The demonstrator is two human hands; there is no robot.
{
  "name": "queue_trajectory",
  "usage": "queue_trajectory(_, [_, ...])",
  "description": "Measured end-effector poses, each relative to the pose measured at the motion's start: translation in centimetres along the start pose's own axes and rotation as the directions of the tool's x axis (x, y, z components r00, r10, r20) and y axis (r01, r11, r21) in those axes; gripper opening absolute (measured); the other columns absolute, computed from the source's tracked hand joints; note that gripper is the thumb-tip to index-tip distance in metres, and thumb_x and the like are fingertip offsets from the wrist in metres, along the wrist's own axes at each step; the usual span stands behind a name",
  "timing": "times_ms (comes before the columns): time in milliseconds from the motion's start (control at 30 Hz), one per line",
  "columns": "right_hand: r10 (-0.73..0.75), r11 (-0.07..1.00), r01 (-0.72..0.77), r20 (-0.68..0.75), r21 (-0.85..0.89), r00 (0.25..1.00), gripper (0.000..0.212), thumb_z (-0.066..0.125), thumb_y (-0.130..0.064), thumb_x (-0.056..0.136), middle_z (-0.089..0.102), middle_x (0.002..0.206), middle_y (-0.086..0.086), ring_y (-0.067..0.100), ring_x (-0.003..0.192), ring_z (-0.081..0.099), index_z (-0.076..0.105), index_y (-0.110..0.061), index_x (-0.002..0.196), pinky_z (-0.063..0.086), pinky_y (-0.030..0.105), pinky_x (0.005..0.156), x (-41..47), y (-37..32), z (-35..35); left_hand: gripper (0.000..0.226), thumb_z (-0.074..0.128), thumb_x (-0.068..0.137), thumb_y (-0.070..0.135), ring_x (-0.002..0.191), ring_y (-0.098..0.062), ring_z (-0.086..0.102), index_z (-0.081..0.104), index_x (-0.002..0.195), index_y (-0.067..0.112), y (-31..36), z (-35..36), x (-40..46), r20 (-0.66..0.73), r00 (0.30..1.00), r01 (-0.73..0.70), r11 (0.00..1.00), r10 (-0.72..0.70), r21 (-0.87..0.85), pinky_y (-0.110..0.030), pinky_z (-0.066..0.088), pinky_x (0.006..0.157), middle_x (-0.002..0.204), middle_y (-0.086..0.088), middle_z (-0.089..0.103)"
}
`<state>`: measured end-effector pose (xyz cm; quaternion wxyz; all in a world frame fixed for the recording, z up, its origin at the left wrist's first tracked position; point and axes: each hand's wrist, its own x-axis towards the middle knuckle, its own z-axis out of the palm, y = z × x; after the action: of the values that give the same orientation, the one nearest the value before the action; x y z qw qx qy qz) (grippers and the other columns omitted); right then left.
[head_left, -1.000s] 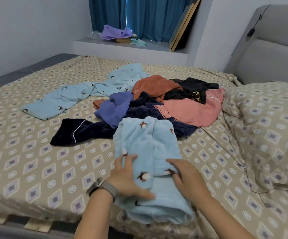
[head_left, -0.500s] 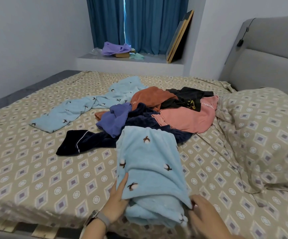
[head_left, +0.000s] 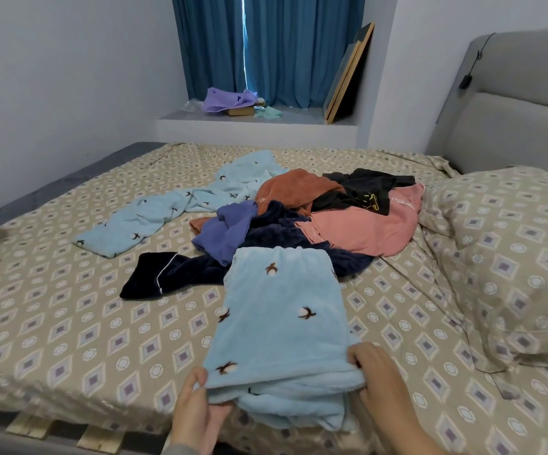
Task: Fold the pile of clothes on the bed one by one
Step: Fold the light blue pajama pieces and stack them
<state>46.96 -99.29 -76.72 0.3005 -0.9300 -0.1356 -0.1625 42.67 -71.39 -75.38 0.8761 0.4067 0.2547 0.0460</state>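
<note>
Folded light-blue garment (head_left: 282, 316) before heaped clothes pile (head_left: 315, 218).

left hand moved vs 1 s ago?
Yes. The left hand has slid off the top of the light blue garment toward the near bed edge, now pinching its near-left corner.

Blue garment (head_left: 282, 310) now smoothed flat.
</note>
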Motion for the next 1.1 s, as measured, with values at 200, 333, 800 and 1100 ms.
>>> queue_trajectory(200, [0.029, 0.999, -0.042, 0.339, 0.031, 0.940, 0.035, 0.051, -0.029, 0.060, 0.042, 0.097, -0.023, 0.012, 0.096, 0.041, 0.040, -0.042, 0.090, 0.037, 0.022, 0.075, -0.7, 2.2, -0.2, 0.033, 0.053, 0.078, 0.003, 0.107, -0.032, 0.056, 0.052, 0.056, 0.028, 0.5, -0.4, 1.6, 0.107, 0.993, -0.115, 0.406, 0.043, 0.907, -0.016, 0.044, 0.077, 0.100, -0.010, 0.058])
queue_trajectory(333, [0.050, 0.910, -0.141, 0.233, 0.390, 0.971, 0.036, 0.053, -0.070, 0.070, 0.054, 0.104, -0.018, 0.004, 0.109, 0.045, 0.059, -0.044, 0.094, 0.035, 0.010, 0.089, -1.6, 1.4, -1.2, 0.027, 0.055, 0.063, 0.042, 0.141, -0.024, 0.019, 0.050, 0.089, 0.037, 3.5, 4.0, -0.1, 0.358, 0.930, -0.316, -0.317, 0.081, 0.894, -0.033, 0.028, 0.111, 0.149, 0.002, 0.019])
queue_trajectory(800, [0.074, 0.997, -0.075, 0.041, 0.035, 0.996, 0.041, 0.036, -0.027, 0.092, 0.065, 0.112, 0.003, 0.020, 0.099, 0.063, 0.059, -0.013, 0.122, 0.051, 0.028, 0.077, -0.1, -0.2, -0.3, 0.081, 0.054, 0.087, 0.041, 0.144, -0.022, -0.028, -0.002, 0.143, 0.060, -4.2, 7.7, -0.4, 0.524, 0.850, -0.468, -0.518, -0.044, 0.716, -0.066, -0.003, 0.111, 0.153, 0.014, -0.028])
queue_trajectory(1100, [-0.087, 0.983, 0.107, 0.136, -0.152, 0.987, 0.031, 0.054, -0.027, 0.072, 0.057, 0.077, -0.021, -0.005, 0.061, 0.051, 0.046, -0.037, 0.100, 0.035, 0.010, 0.046, -5.2, -0.5, -1.1, 0.075, 0.052, 0.087, 0.038, 0.148, -0.017, -0.015, 0.006, 0.143, 0.058, -6.2, 8.2, 1.3, 0.436, 0.900, -0.395, -0.393, 0.019, 0.831, -0.072, 0.003, 0.108, 0.160, 0.013, -0.013])
